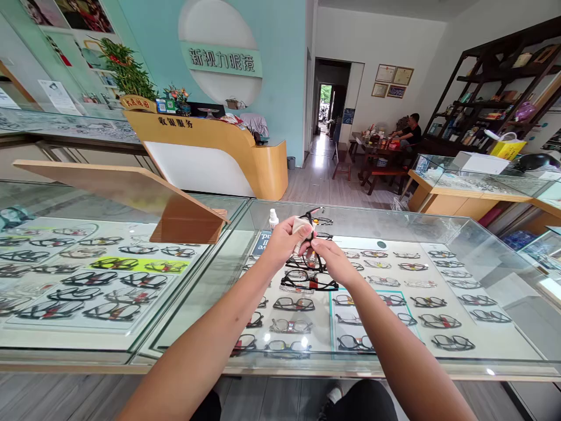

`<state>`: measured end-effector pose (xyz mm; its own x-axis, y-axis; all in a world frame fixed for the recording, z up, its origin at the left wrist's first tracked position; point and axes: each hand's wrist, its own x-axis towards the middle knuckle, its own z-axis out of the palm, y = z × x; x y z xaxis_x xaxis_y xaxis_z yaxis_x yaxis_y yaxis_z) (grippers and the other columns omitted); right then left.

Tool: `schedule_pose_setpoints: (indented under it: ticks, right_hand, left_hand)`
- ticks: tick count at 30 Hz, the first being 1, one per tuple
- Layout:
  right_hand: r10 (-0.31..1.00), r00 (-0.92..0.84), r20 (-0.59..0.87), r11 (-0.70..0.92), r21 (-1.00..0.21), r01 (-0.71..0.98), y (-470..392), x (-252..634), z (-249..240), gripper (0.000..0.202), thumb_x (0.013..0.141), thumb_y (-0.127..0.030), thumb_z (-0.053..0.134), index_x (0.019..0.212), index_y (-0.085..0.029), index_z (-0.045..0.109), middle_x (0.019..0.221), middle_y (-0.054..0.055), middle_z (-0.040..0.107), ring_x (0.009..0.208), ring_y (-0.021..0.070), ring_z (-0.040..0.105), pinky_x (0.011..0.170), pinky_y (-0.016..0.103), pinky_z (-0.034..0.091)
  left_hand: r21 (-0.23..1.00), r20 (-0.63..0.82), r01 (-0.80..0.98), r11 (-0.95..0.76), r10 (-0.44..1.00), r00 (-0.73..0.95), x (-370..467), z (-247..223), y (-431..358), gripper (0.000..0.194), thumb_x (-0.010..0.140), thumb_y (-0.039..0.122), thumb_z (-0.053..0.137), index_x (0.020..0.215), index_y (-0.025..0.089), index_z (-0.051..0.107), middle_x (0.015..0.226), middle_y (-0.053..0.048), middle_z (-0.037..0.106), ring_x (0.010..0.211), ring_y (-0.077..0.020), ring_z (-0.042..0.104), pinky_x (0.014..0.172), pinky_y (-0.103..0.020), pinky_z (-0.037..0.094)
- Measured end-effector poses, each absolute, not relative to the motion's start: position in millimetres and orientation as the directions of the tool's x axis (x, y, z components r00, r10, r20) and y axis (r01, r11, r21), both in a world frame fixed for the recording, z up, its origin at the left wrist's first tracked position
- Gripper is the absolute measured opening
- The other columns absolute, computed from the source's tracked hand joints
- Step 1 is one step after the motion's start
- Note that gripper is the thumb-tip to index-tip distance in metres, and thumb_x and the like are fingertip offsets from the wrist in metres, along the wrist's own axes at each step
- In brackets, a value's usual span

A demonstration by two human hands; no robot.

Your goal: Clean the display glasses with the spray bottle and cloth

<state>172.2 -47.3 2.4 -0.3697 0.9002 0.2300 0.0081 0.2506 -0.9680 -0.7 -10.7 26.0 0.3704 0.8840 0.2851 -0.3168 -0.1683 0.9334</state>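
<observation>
My left hand [283, 240] is closed around a pale cleaning cloth [301, 227], pressed against a pair of dark-framed eyeglasses [310, 217]. From the other side, my right hand [332, 258] pinches the same eyeglasses, fingertips close to the left ones. Part of the frame is hidden by the cloth and fingers. Just below the hands, another black pair of glasses [312, 283] appears on the glass counter top. A small white spray bottle [273, 218] stands beyond my left hand.
Rows of glasses fill the display case [475, 345] under the glass. A wooden-framed mirror or stand [188, 225] rises at left. Across the floor are a reception counter [269, 172], a bench [381, 175], and a person [411, 131] seated at a table.
</observation>
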Motion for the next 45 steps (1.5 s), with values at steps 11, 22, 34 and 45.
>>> schedule_pose_setpoints:
  ticks: [11,22,34,45]
  right_hand:
    - [0.91,-0.303,0.282,0.303,-0.953,0.022,-49,175,12,0.051,0.108,-0.058,0.051,0.088,-0.021,0.08,0.093,0.007,0.075,0.09,0.0218,0.058,0.092,0.036,0.05]
    - [0.899,-0.329,0.289,0.34,-0.934,0.11,-46,173,0,0.061,0.111,-0.069,0.047,0.096,-0.022,0.082,0.1,0.008,0.071,0.096,0.0233,0.058,0.085,0.035,0.052]
    - [0.908,-0.324,0.264,0.31,-0.945,0.1,-48,169,-1,0.058,0.11,-0.067,0.049,0.096,-0.022,0.082,0.1,0.007,0.07,0.092,0.0219,0.058,0.081,0.033,0.052]
    - [0.922,-0.248,0.298,0.308,-0.952,0.0,-47,176,9,0.053,0.108,-0.06,0.05,0.09,-0.021,0.081,0.091,0.006,0.074,0.089,0.0222,0.058,0.094,0.035,0.048]
  left_hand:
    - [0.921,0.207,-0.389,-0.026,0.878,0.431,-10,28,-3,0.058,0.081,0.064,0.096,0.101,0.014,0.076,0.081,-0.006,0.077,0.065,-0.0169,0.07,0.059,-0.028,0.057]
    - [0.909,0.255,-0.408,-0.089,0.892,0.373,2,24,-9,0.056,0.075,0.054,0.103,0.095,0.017,0.066,0.068,0.004,0.068,0.043,-0.0076,0.053,0.046,-0.023,0.047]
    - [0.914,0.166,-0.406,0.0,0.912,0.375,-1,19,-2,0.065,0.079,0.077,0.091,0.085,0.019,0.063,0.071,-0.002,0.072,0.045,-0.0116,0.057,0.041,-0.025,0.045]
    - [0.932,0.183,-0.362,0.008,0.854,0.488,-8,30,-8,0.066,0.079,0.049,0.101,0.128,0.013,0.074,0.091,-0.006,0.079,0.065,-0.0121,0.064,0.062,-0.025,0.053]
